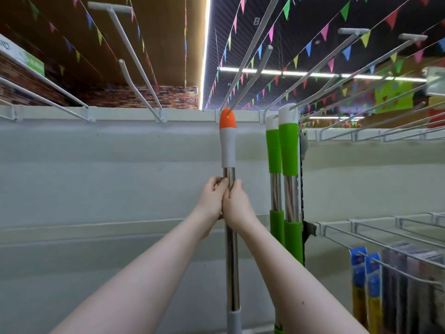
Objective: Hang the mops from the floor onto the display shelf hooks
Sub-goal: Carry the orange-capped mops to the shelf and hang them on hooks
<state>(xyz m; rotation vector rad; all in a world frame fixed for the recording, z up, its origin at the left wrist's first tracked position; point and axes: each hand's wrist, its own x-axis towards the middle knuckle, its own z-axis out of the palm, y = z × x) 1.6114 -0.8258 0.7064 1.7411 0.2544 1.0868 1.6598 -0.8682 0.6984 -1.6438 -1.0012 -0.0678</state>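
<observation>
both hands are raised in front of the shelf's pale back panel (108,179) and close around one mop. the left hand (213,197) wraps the shiny steel shaft (232,261) from the left with its fingers curled onto the metal. the right hand (237,204) grips the same shaft from the right, at much the same height, and the two hands touch each other. they hold the shaft just beneath the grey-white grip (228,148), which is topped by an orange cap (227,120). this orange-capped mop stands upright, and its cap sits at the top rail (187,114) of the shelf. a long metal hook (250,79) slants out from the rail toward the camera, and it meets the cap at a small opening near the cap's top, so the hook appears threaded through it. whether the mop's weight rests on the hook cannot be told. lower down, the steel shaft runs into a grey sleeve (234,319) at the bottom edge of the view, and the mop head is out of sight. just to the right, two green-handled mops (288,150) hang side by side with their white caps on a neighbouring hook. to the left, white hooks (134,78) project from the same rail. at the lower right, wire hooks (375,237) carry blue and yellow packets (366,276). strings of coloured pennants (325,32) cross the dark ceiling beside a bright light strip (206,51).
</observation>
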